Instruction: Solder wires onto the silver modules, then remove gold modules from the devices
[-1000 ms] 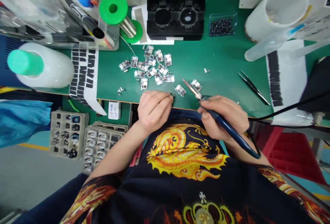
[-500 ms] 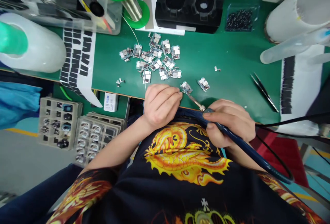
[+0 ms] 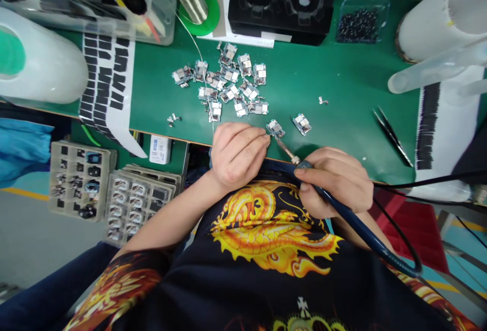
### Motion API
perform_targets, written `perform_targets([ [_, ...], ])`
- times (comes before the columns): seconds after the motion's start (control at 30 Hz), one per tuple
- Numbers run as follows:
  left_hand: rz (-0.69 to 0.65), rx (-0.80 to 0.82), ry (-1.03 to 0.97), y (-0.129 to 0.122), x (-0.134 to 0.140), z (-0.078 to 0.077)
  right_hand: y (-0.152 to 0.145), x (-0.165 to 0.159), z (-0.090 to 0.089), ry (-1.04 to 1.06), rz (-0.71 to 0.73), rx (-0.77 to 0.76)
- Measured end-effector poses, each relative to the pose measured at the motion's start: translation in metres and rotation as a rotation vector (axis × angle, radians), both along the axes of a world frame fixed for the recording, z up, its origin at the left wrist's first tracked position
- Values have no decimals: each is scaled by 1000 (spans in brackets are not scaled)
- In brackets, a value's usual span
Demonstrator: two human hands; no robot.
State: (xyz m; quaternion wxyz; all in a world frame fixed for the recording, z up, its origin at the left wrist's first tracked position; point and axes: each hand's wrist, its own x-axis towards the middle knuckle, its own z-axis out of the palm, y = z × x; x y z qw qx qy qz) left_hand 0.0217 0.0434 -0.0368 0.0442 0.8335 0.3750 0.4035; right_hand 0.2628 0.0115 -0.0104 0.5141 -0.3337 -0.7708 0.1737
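Observation:
My right hand point(image 3: 337, 181) grips a soldering iron point(image 3: 323, 191) with a dark blue handle. Its metal tip touches or nearly touches the lower edge of a small circuit board point(image 3: 275, 128) on the green bench. My left hand point(image 3: 239, 153) is closed, fingertips pinched at that board's left side. Thin solder wire point(image 3: 197, 46) runs from a green spool point(image 3: 194, 3) into the left hand; its end is hidden by the fingers. A second board point(image 3: 302, 124) lies just to the right. Further back is a loose cluster of several similar boards point(image 3: 229, 92).
Tweezers point(image 3: 392, 135) and a tiny metal part point(image 3: 323, 100) lie to the right. More small parts point(image 3: 174, 120) are at left. A black tray point(image 3: 281, 3), a clear box of black pieces point(image 3: 358, 24) and a white bottle point(image 3: 41, 59) stand around. Compartment boxes point(image 3: 81, 181) sit below the bench.
The view has shifted slightly. The right hand and soldering iron have moved a little left, with the tip still at the same board. The left hand holds its place.

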Motion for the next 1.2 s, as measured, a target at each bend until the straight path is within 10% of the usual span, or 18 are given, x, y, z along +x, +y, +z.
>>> perform_targets([
  [1.2, -4, 5, 18, 2, 1, 4, 4, 0, -1, -71, 5, 5],
])
